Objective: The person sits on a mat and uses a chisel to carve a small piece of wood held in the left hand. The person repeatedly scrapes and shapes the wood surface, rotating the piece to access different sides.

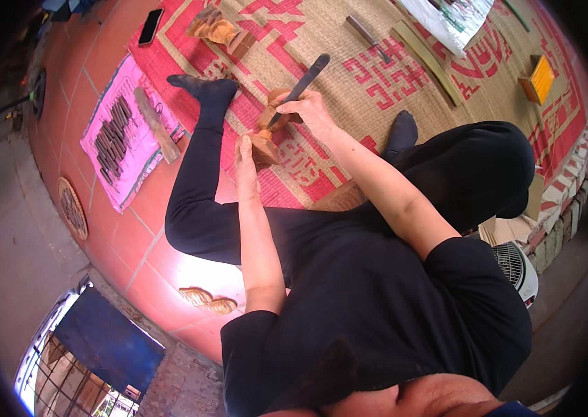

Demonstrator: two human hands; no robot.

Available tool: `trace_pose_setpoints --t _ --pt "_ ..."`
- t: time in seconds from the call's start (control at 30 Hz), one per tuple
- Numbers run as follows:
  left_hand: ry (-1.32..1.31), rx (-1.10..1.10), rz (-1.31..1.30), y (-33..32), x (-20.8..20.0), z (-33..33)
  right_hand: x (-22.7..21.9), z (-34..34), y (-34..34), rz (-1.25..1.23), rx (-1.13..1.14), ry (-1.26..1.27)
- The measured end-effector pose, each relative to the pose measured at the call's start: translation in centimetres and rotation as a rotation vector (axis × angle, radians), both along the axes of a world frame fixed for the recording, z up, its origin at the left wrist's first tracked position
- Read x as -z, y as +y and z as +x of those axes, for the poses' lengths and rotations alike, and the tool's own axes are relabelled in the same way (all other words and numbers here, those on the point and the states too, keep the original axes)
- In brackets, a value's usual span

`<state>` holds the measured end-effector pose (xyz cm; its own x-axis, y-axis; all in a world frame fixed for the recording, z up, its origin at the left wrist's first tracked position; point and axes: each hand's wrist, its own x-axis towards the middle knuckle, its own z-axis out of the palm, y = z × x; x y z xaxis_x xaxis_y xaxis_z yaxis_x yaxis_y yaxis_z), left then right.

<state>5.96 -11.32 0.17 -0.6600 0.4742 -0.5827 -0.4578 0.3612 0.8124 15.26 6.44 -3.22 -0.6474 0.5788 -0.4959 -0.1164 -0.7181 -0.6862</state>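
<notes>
Between my hands is a small brown wood carving (264, 147), tilted, with a blocky base and a rounded figure at the far end. My left hand (245, 158) is closed on the base from the left. In my right hand (309, 113) is a long dark flat file (313, 71), pinched between thumb and fingers. The upper end of the file sticks out beyond the hand, and its lower end meets the carving near the middle. The right hand partly covers the figure.
A second wood carving (221, 31) and a black phone (150, 26) lie ahead on the patterned mat (321, 42). Leftward, a pink cloth (127, 181) bears several carving tools (114, 135) and a wooden stick (156, 125). An orange block (537, 80) sits at right.
</notes>
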Motion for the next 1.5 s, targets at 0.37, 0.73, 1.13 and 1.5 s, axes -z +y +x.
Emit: trace_pose_setpoints --t 0.37,0.73,1.13,1.5 --pt "0.839 0.079 0.032 3.3 -5.0 1.9 -1.5 1.4 1.1 0.024 -0.081 -0.101" --pt "0.764 0.087 0.317 5.3 -14.3 5.0 -0.9 1.1 0.6 0.035 -0.065 -0.037" --pt "0.542 0.06 0.536 5.0 -15.5 5.7 -1.5 1.4 0.6 0.039 -0.083 -0.016" --pt "0.679 0.101 0.458 5.0 -16.1 5.9 -1.0 1.3 0.7 0.057 -0.082 -0.023"
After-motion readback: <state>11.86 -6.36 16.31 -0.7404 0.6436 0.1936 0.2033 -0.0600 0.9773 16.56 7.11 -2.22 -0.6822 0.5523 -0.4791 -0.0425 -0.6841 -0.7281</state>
